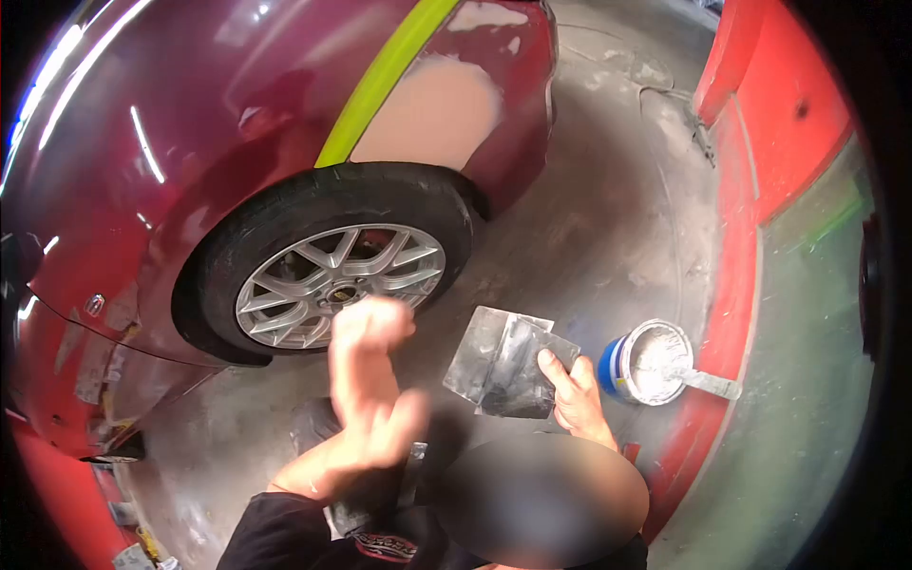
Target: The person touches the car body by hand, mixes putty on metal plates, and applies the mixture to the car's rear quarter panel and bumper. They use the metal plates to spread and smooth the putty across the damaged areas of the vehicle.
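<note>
My left hand (370, 380) is raised in front of the wheel, smeared by motion. Its thumb stands apart from the bent fingers, and nothing shows in its grasp. My right hand (575, 394) grips a flat, grey-smeared mixing board (499, 366) by its right edge, thumb on top. A darker, thin rectangular sheet (522, 380) overlaps the board near that thumb. Right of this hand stands an open blue can (613, 369) with whitish paste (658, 361) inside. A smeared flat stick (711, 383) lies across the can's rim.
A dark red car (218, 85) fills the upper left, with a silver-spoked wheel (342, 285). Yellow-green tape (385, 81) borders a pinkish filler patch (432, 109) above the tyre. A red wall (788, 104) rises on the right. A cable (646, 123) lies on the concrete floor.
</note>
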`<state>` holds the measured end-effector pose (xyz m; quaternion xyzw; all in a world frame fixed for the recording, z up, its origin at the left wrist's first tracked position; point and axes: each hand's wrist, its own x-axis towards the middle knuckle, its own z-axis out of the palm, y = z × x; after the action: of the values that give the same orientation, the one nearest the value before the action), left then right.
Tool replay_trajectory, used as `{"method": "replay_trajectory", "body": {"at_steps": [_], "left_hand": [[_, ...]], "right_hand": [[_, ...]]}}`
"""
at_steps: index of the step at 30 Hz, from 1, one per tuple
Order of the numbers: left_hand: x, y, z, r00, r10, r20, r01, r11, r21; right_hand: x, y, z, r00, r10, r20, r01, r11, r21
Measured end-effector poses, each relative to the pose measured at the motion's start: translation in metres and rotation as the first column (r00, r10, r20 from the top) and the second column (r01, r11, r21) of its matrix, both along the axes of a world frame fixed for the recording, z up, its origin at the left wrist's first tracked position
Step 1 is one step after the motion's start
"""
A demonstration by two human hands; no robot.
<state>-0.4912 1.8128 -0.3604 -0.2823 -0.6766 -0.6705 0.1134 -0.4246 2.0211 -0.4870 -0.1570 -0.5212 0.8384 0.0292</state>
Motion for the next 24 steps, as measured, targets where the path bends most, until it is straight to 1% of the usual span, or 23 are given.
{"method": "replay_trajectory", "body": {"at_steps": [1,2,3,5,6,7,8,9,10,11,13,15,18,21,24], "left_hand": [[-0.011,-0.011,-0.030,0.950,-0.003,0.311,0.061,0.982,-0.179],[-0.016,-0.016,-0.051,0.860,-0.180,0.478,0.216,0.976,-0.021],[-0.018,-0.020,-0.068,0.715,-0.363,0.597,0.336,0.928,0.161],[-0.015,-0.039,-0.095,0.530,-0.437,0.727,0.394,0.886,0.245],[-0.010,-0.034,-0.091,0.608,-0.377,0.699,0.285,0.925,0.251],[-0.010,-0.032,-0.092,0.598,-0.295,0.745,0.119,0.952,0.281],[-0.013,-0.033,-0.092,0.531,-0.324,0.783,0.016,0.928,0.373],[-0.016,-0.035,-0.092,0.459,-0.360,0.812,-0.093,0.890,0.447],[-0.021,-0.037,-0.104,0.485,-0.307,0.819,-0.153,0.892,0.426],[-0.024,-0.039,-0.113,0.493,-0.282,0.823,-0.162,0.900,0.405],[-0.028,-0.039,-0.124,0.511,-0.233,0.827,-0.171,0.916,0.364],[-0.030,-0.036,-0.126,0.506,-0.223,0.833,-0.160,0.925,0.345],[-0.029,-0.034,-0.121,0.491,-0.245,0.836,-0.138,0.926,0.352],[-0.026,-0.036,-0.117,0.516,-0.267,0.814,-0.087,0.929,0.360],[-0.026,-0.038,-0.119,0.504,-0.294,0.812,-0.084,0.919,0.385]], "right_hand": [[-0.006,0.004,0.019,1.000,0.014,-0.024,-0.014,1.000,0.026],[-0.008,0.003,0.034,0.997,0.076,0.007,-0.076,0.994,0.076],[-0.013,-0.005,0.045,0.995,0.102,-0.019,-0.099,0.988,0.119],[-0.021,-0.021,0.066,0.986,0.155,-0.061,-0.140,0.970,0.201],[-0.021,-0.022,0.082,0.983,0.182,0.012,-0.178,0.942,0.283],[-0.029,-0.020,0.091,0.994,0.102,0.042,-0.110,0.950,0.292],[-0.042,-0.017,0.100,0.997,0.020,0.070,-0.040,0.952,0.303],[-0.057,-0.016,0.115,1.000,-0.003,-0.006,0.004,0.966,0.258],[-0.072,-0.016,0.130,0.996,-0.026,-0.081,0.042,0.977,0.209],[-0.090,-0.019,0.151,0.966,-0.006,-0.260,0.034,0.994,0.101],[-0.126,-0.035,0.175,0.934,-0.115,-0.339,0.187,0.964,0.188],[-0.158,-0.038,0.179,0.891,-0.017,-0.453,0.175,0.935,0.308],[-0.181,-0.047,0.198,0.914,0.006,-0.405,0.159,0.914,0.372],[-0.191,-0.048,0.202,0.936,0.058,-0.346,0.074,0.931,0.357],[-0.193,-0.051,0.205,0.950,0.030,-0.311,0.091,0.926,0.365]]}}
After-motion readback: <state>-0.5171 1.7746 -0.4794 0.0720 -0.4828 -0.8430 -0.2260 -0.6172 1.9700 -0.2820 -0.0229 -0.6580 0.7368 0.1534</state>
